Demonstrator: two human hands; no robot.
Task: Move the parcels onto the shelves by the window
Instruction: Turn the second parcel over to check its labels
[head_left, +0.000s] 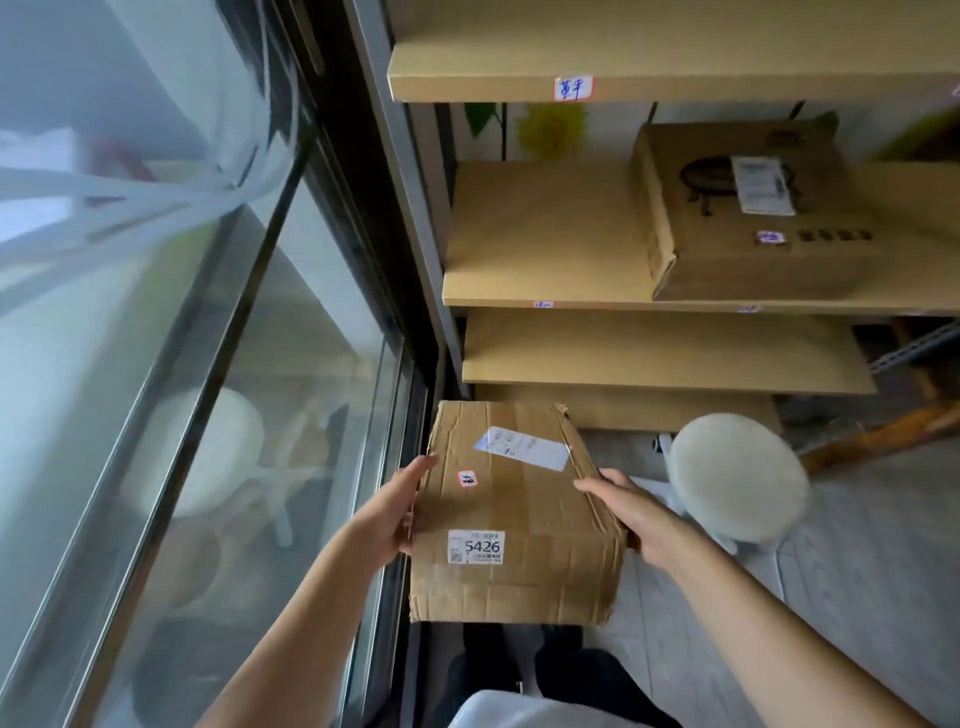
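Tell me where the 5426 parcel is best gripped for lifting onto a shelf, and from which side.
By its two long side faces, palms pressing inward, as the left hand and right hand do now. The parcel looks too wide for one hand, and its creased cardboard offers no handle.

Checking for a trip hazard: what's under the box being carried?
Under the held box: dark shoes and grey floor past its near edge. Directly beneath, the box hides everything.
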